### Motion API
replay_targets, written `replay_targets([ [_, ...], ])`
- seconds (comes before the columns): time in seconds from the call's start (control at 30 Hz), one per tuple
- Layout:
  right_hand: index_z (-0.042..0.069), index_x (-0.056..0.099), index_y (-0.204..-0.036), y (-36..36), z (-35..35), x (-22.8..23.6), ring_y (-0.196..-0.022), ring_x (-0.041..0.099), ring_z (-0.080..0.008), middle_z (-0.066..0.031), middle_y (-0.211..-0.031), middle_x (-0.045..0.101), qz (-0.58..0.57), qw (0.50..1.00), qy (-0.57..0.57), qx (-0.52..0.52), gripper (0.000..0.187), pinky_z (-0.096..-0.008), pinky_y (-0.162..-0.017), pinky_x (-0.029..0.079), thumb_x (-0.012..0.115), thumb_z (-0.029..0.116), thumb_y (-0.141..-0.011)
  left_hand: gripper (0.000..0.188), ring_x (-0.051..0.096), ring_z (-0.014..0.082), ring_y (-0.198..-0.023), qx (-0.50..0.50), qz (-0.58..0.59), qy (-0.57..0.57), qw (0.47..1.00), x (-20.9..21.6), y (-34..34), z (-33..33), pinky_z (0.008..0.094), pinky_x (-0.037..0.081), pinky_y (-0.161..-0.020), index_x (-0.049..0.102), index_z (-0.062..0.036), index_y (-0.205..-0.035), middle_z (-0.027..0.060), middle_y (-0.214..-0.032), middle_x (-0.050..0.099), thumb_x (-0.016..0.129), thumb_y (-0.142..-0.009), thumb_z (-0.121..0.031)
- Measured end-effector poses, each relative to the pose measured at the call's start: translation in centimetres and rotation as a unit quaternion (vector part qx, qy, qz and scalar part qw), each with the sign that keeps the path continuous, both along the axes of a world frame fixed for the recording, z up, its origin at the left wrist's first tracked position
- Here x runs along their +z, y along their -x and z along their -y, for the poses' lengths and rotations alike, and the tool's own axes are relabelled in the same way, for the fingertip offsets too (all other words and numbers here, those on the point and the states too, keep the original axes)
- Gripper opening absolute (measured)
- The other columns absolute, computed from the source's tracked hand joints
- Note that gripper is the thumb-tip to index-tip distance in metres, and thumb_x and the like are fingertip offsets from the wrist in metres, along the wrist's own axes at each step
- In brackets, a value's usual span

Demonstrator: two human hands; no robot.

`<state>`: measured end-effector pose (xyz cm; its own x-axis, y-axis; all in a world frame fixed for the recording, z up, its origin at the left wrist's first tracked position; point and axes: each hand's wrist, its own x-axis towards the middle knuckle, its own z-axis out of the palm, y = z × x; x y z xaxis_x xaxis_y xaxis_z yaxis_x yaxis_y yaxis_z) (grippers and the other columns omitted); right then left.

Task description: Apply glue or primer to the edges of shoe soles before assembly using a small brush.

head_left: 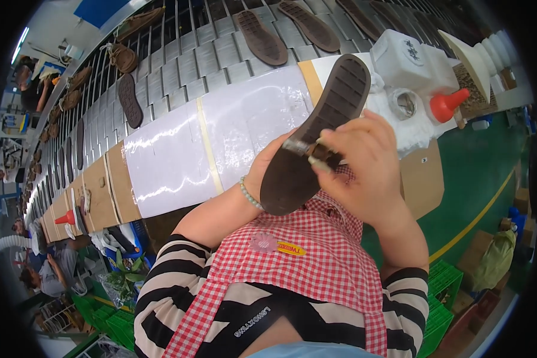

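Observation:
A dark brown shoe sole (340, 89) is tilted up in front of my chest, its ridged half pointing away from me. My left hand (261, 167) grips its edge from the left, with the fingers partly hidden behind it. Over the middle of the sole, my right hand (367, 164) pinches a small brown brush (321, 154) with a pale end, blurred by motion. Beside that pale end, a wet, shiny patch shows on the sole.
A white-covered work surface (167, 149) runs alongside a slatted metal conveyor (221, 53) carrying several soles and shoes. At right stand a white plastic jug (400, 56), a round open container (403, 104) and a red-nozzled bottle (447, 106). Green crates (438, 304) sit at lower right.

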<state>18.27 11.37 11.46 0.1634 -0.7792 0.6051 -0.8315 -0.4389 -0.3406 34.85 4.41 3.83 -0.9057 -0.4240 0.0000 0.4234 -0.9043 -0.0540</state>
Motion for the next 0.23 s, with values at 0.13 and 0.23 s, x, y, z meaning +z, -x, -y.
replay_targets([
  [0.13,0.006,0.070,-0.109,1.06,-0.08,0.43,-0.101,0.063,-0.0273,-0.0061,-0.096,0.067,-0.004,1.000,-0.010,-0.001,0.049,-0.0517,-0.104,0.042,0.083,0.008,-0.062,0.049,0.057,0.0353,-0.126,0.009,0.019,0.060,0.998,0.04,0.29,0.28,0.0478,0.048,-0.108,0.044,0.0041,-0.143,0.0233,-0.138,0.055,0.036,-0.107,-0.029],
  [0.23,0.007,0.070,-0.110,1.46,-0.05,0.65,-0.102,0.063,-0.0276,-0.0053,-0.096,0.068,-0.012,1.000,-0.018,0.015,0.050,-0.0512,-0.104,0.042,0.082,0.007,-0.062,0.047,0.057,0.0357,-0.126,-0.037,0.005,-0.001,0.999,-0.37,-0.15,0.50,0.0513,0.045,-0.109,0.044,0.0034,-0.143,0.0233,-0.138,0.055,0.037,-0.108,-0.026],
])
